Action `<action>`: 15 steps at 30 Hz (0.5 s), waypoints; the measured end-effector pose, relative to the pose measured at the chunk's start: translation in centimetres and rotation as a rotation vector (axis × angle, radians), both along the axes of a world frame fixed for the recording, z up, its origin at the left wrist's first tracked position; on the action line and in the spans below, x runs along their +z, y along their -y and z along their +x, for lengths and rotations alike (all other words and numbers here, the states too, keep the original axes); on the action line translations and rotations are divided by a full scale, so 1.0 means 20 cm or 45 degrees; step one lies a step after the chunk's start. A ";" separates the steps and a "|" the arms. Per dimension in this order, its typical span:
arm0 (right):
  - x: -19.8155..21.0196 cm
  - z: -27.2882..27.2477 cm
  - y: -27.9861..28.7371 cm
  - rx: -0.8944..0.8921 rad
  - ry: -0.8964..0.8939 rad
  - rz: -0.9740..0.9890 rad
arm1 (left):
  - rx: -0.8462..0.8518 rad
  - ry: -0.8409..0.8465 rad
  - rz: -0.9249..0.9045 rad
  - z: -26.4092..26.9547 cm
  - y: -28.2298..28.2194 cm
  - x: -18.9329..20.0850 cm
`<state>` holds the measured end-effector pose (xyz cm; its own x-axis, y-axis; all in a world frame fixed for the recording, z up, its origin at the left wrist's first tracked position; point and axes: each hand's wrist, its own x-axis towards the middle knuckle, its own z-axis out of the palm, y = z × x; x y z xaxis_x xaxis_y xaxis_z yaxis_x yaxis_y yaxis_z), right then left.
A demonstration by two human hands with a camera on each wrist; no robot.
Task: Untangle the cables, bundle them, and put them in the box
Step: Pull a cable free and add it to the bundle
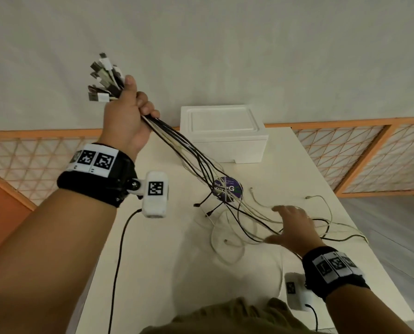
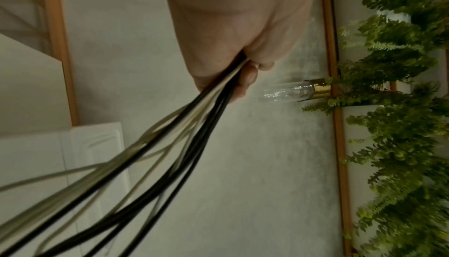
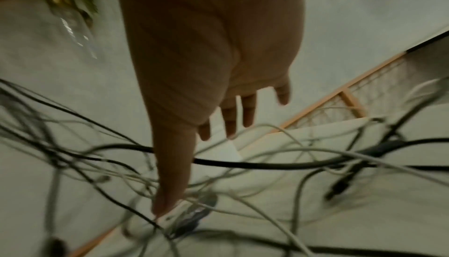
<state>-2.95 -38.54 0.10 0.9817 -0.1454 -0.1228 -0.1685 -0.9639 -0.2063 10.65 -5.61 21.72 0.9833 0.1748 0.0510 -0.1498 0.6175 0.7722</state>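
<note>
My left hand [image 1: 129, 112] is raised high over the table's left side and grips a bunch of black and white cables [image 1: 184, 150] just below their USB plugs [image 1: 102, 78], which fan out above the fist. In the left wrist view the same cables [image 2: 175, 145] stream down out of the closed left hand [image 2: 240, 69]. Their loose ends lie tangled on the table [image 1: 261, 220]. My right hand [image 1: 292, 227] hovers over that tangle with its fingers spread and straight, holding nothing; the right wrist view shows the spread right hand [image 3: 218, 107] above blurred cables [image 3: 267, 165]. A white foam box [image 1: 223, 133] with its lid on stands at the table's far edge.
A purple round disc [image 1: 229, 188] lies under the cables mid-table. The cream table [image 1: 153, 249] ends close to my right wrist. Orange lattice panels [image 1: 360, 153] flank the table. A glass bulb lamp [image 2: 291, 92] and green ferns [image 2: 401, 126] are on the wall.
</note>
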 end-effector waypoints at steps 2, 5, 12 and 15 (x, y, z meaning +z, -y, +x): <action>0.04 0.00 -0.16 0.197 0.315 0.183 | -0.039 0.009 -0.016 -0.01 0.04 -0.02; -0.01 0.01 -0.42 0.448 0.142 0.308 | -0.107 0.026 -0.064 -0.03 0.08 -0.05; -0.30 -0.03 -0.53 0.670 -0.365 -0.188 | -0.147 0.038 -0.018 -0.04 0.08 -0.12; -0.30 -0.02 -0.49 0.772 -0.286 -0.322 | -0.146 0.048 -0.020 -0.02 0.06 -0.14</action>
